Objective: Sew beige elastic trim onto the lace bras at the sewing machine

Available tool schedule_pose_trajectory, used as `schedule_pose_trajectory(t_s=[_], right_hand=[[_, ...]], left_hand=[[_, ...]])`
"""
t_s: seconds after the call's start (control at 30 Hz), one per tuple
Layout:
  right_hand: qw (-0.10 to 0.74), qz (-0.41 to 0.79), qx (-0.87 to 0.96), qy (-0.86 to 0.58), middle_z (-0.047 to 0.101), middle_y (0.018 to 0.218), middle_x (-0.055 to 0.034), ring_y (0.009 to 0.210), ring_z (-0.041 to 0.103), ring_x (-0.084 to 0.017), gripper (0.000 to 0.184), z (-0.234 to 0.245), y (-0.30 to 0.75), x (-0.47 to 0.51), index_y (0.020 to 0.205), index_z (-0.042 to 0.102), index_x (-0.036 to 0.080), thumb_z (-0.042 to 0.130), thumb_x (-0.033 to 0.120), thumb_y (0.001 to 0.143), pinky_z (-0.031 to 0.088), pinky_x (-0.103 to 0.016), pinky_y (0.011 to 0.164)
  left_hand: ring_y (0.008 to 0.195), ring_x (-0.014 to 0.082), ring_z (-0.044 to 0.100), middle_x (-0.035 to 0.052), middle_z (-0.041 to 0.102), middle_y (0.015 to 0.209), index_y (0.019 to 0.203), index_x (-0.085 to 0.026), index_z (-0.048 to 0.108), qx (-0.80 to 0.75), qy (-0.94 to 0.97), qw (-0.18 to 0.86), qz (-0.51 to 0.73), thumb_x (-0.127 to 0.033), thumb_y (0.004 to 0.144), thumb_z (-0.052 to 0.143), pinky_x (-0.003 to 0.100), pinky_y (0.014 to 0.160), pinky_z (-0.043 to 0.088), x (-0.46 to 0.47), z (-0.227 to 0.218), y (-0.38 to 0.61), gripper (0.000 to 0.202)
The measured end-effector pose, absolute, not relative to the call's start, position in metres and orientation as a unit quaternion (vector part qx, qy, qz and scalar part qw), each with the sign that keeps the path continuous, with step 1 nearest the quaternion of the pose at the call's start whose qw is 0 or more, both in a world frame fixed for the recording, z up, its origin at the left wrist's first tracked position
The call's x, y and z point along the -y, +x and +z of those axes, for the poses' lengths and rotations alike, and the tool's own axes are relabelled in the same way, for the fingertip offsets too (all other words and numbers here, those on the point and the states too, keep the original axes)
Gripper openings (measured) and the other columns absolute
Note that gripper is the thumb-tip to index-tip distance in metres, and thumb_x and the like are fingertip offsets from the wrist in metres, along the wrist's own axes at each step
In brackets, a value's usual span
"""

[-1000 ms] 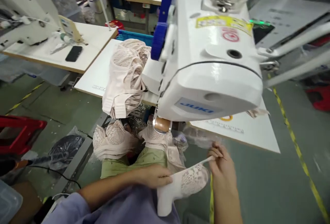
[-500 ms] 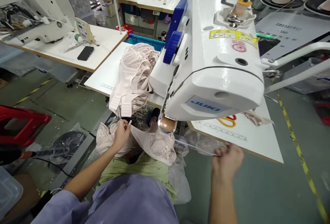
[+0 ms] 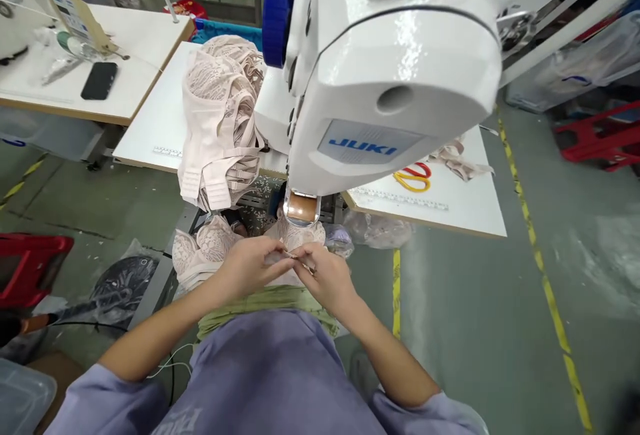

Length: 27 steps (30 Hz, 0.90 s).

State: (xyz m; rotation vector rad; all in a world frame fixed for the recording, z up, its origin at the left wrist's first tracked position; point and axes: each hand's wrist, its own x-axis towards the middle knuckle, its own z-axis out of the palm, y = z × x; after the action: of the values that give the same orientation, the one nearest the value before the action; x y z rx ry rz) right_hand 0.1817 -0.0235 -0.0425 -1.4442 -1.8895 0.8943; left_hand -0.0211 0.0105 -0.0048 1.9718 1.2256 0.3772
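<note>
My left hand (image 3: 250,265) and my right hand (image 3: 323,275) meet over my lap, just below the head of the white JUKI sewing machine (image 3: 380,81). Both are closed in a pinch on a pale pink lace bra piece (image 3: 293,238), fingertips almost touching at its edge. More lace pieces (image 3: 200,255) lie on my lap to the left. A tall stack of the same pink bras (image 3: 220,115) hangs over the front edge of the white sewing table (image 3: 150,135).
Yellow-and-red scissors (image 3: 413,178) and a fabric scrap (image 3: 457,161) lie on the table right of the machine. A black phone (image 3: 99,80) rests on the neighbouring table at left. A red crate (image 3: 27,265) and black bag (image 3: 120,285) sit on the green floor.
My hands were spread apart, stretching a strap; now they have come together in front of me on the lace piece. The view has moved closer to the machine.
</note>
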Motion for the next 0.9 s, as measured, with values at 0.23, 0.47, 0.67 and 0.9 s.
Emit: schedule_pose_trajectory(t_s=[0.23,0.47,0.67,0.9], right_hand=[[0.255,0.347,0.744,-0.511,0.072,0.089,-0.0047,0.079,0.066,-0.019,0.016,-0.030,0.186,0.019,0.101,0.068,0.022,0.055,0.030,0.096,0.044,-0.029,0.067],[0.294,0.570,0.566,-0.518,0.067,0.081,-0.0025,0.073,0.059,-0.016,0.023,-0.030,0.198,0.009,0.089,0.073,0.021,0.067,0.043,0.088,0.043,-0.027,0.066],[0.307,0.566,0.606,-0.468,0.064,0.084,-0.0032,0.075,0.058,-0.015,0.022,-0.032,0.205,0.007,0.087,0.072,0.021,0.067,0.042,0.088,0.045,-0.029,0.070],[0.246,0.409,0.827,-0.297,0.065,0.096,-0.0066,0.087,0.060,-0.016,0.018,-0.016,0.194,0.011,0.094,0.068,0.020,0.052,0.027,0.099,0.047,-0.028,0.075]], left_hand=[[0.069,0.0148,0.063,0.0014,0.069,0.075,0.087,-0.020,0.070,-0.484,0.790,0.342,0.156,-0.035,0.100,0.048,0.025,0.062,0.041,-0.001,-0.020,-0.015,0.029],[0.065,0.0136,0.062,0.0017,0.069,0.072,0.085,-0.017,0.069,-0.440,0.803,0.345,0.206,-0.033,0.100,0.048,0.023,0.059,0.042,-0.004,-0.024,-0.019,0.030],[0.073,0.0139,0.068,0.0021,0.074,0.087,0.108,-0.020,0.066,-0.394,0.818,0.380,0.175,-0.026,0.099,0.049,0.021,0.062,0.045,-0.013,-0.006,-0.030,0.020],[0.068,0.0123,0.062,0.0002,0.067,0.078,0.093,-0.018,0.064,-0.361,0.839,0.363,0.186,-0.022,0.097,0.053,0.021,0.060,0.042,-0.013,0.008,-0.026,0.012]])
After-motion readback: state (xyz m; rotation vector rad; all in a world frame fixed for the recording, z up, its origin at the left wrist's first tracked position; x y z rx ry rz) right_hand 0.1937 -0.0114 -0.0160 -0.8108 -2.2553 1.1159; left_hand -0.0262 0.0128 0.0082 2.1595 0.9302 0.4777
